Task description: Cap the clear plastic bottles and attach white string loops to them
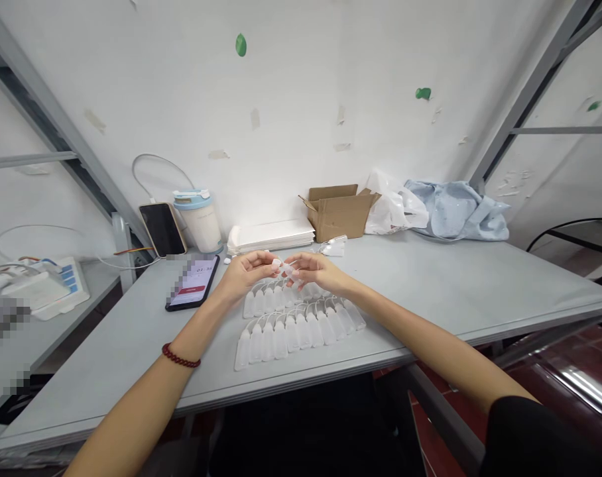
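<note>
Hands: left hand (pixel 247 271) pinches a small white piece (pixel 276 264) in narrowed fingertips; right hand (pixel 321 270) pinches a translucent piece (pixel 288 270), partly hidden by the fingers.
Held pieces: between the hands, at the left hand's 3 o'clock and the right's 9 o'clock; whether they touch cannot be told. The facing pinches probably let each hand steady its own part.
Bottle rows: front row (pixel 303 331) and rear row (pixel 261 303) of translucent bottles lie at 6 o'clock from the held pieces, with thin white cords at their tops; the side-by-side order likely keeps the cords apart.
Loose bottles: a small group (pixel 334 248) at 2 o'clock, near the right hand.
Phone (pixel 194 281): 9 o'clock, screen up, presumably for glancing at.
White stack (pixel 276 235): 12 o'clock, lying flat.
Cardboard box (pixel 343 215): 1 o'clock, flaps open, perhaps for easy access.
Bags: white plastic bag (pixel 393 205) and blue cloth bag (pixel 455 209), 2 o'clock, seemingly set back to spare working room.
</note>
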`<state>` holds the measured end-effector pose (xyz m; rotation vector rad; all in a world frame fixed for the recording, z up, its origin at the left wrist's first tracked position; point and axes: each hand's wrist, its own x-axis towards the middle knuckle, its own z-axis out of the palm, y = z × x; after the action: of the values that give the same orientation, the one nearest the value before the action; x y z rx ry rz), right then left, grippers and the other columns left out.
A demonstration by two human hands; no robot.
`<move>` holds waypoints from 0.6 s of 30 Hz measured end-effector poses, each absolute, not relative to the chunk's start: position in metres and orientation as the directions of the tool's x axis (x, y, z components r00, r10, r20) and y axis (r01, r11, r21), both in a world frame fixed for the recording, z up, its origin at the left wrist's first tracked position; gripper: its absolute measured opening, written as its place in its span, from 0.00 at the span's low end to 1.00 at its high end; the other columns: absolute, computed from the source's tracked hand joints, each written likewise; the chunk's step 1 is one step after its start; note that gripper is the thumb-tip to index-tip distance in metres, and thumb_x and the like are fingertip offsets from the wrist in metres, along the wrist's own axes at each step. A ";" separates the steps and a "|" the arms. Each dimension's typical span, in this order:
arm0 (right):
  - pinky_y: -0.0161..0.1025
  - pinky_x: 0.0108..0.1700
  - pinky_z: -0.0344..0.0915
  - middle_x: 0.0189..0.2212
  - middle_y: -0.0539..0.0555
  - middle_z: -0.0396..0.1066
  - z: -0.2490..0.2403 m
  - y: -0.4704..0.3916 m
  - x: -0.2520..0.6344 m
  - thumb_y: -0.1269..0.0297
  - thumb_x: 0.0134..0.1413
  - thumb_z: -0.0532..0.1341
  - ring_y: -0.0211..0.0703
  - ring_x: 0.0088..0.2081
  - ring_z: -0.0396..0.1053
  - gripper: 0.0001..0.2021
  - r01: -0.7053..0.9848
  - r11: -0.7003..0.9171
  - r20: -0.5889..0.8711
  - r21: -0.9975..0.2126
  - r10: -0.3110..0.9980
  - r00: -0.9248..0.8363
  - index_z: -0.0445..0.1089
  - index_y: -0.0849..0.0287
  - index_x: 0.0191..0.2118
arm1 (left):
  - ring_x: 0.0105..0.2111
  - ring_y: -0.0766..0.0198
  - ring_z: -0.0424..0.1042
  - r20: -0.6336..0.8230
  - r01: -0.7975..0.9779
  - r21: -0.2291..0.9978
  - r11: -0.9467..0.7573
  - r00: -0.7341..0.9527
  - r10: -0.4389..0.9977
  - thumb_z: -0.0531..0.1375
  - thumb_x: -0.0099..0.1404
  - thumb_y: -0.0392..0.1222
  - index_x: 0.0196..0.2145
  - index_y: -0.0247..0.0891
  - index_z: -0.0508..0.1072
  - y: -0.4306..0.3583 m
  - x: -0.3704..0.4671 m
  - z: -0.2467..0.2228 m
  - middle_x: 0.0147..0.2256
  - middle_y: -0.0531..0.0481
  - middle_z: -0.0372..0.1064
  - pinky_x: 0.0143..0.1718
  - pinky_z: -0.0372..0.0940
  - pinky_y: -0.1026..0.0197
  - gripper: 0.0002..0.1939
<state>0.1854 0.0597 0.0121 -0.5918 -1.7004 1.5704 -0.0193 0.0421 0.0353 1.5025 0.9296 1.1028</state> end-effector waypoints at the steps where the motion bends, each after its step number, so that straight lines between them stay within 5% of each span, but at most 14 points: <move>1: 0.35 0.31 0.68 0.35 0.55 0.71 0.012 0.059 0.185 0.64 0.50 0.63 0.40 0.33 0.73 0.15 -0.144 0.148 0.206 -0.978 0.756 -0.621 0.66 0.60 0.44 | 0.32 0.64 0.73 0.180 0.013 0.982 -0.191 0.279 0.943 0.68 0.50 0.43 0.33 0.36 0.75 0.042 -0.019 0.036 0.32 0.49 0.74 0.38 0.66 0.60 0.13; 18: 0.34 0.29 0.68 0.34 0.55 0.72 0.011 0.056 0.183 0.61 0.49 0.64 0.40 0.33 0.72 0.16 -0.126 0.176 0.217 -0.976 0.791 -0.572 0.66 0.61 0.43 | 0.35 0.61 0.73 0.231 0.092 0.956 -0.277 0.342 0.911 0.67 0.52 0.44 0.35 0.37 0.76 0.039 -0.019 0.036 0.34 0.48 0.74 0.40 0.68 0.58 0.13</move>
<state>0.1829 0.0557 0.0109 -0.6390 -1.6820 1.5028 -0.0186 0.0387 0.0359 1.6420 0.9162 1.0657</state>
